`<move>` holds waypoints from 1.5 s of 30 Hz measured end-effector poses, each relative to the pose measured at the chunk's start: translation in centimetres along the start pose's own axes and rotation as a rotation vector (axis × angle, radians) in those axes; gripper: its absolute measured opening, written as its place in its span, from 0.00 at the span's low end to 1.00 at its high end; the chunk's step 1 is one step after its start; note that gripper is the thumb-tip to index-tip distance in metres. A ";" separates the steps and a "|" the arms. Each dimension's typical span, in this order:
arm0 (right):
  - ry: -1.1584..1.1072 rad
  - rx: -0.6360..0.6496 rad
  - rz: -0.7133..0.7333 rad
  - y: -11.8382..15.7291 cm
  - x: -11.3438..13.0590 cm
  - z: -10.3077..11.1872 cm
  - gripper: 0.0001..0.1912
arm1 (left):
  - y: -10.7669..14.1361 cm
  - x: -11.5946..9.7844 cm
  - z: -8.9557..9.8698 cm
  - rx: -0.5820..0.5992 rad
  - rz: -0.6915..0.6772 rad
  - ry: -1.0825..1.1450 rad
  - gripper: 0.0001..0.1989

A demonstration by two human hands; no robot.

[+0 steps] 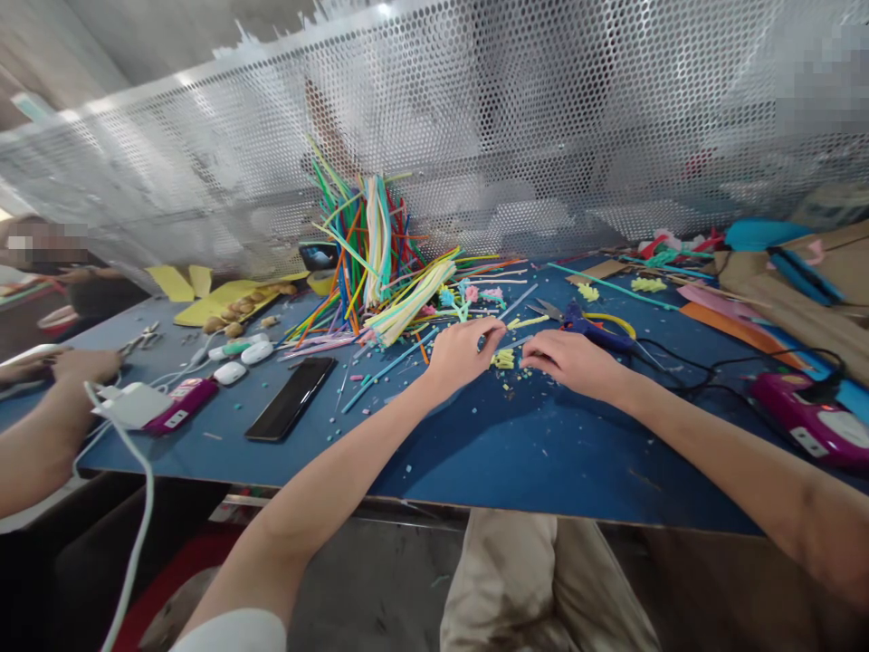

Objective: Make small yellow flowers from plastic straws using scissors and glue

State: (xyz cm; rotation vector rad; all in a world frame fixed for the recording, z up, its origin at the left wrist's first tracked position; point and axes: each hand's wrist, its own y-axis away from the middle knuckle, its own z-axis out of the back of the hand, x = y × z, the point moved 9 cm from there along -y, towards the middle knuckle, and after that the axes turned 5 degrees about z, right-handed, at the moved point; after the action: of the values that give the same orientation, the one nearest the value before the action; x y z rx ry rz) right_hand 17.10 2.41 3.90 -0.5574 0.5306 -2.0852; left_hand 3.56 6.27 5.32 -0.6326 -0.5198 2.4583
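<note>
My left hand (468,353) is over the blue table, thumb and fingers curled together in a pinch. Just to its right, my right hand (577,362) has its fingers bent and pressed together too. What either pinch holds is too small to make out. Short yellow pipe cleaner pieces (503,359) lie in the gap between the hands. A longer yellow piece (529,321) lies just beyond them. Behind my right hand are scissors (549,311) and a blue glue gun (601,331) with a yellow part.
Colourful pipe cleaners (377,244) are heaped at the back against a perforated metal screen (543,118). A black phone (291,398) lies left of my left arm. Purple power strips (180,405) with cords sit at both sides. A co-worker's hand (85,367) is at far left.
</note>
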 end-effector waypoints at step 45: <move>-0.031 -0.067 0.083 0.8 0.4 1.9 0.13 | 0.1 -0.4 0.1 -0.008 -0.005 0.002 0.11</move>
State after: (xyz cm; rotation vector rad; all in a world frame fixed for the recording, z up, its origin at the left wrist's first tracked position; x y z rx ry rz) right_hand 18.50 1.39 5.09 -0.5955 0.5977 -1.9829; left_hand 3.76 5.89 5.51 -0.6366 -0.5292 2.4519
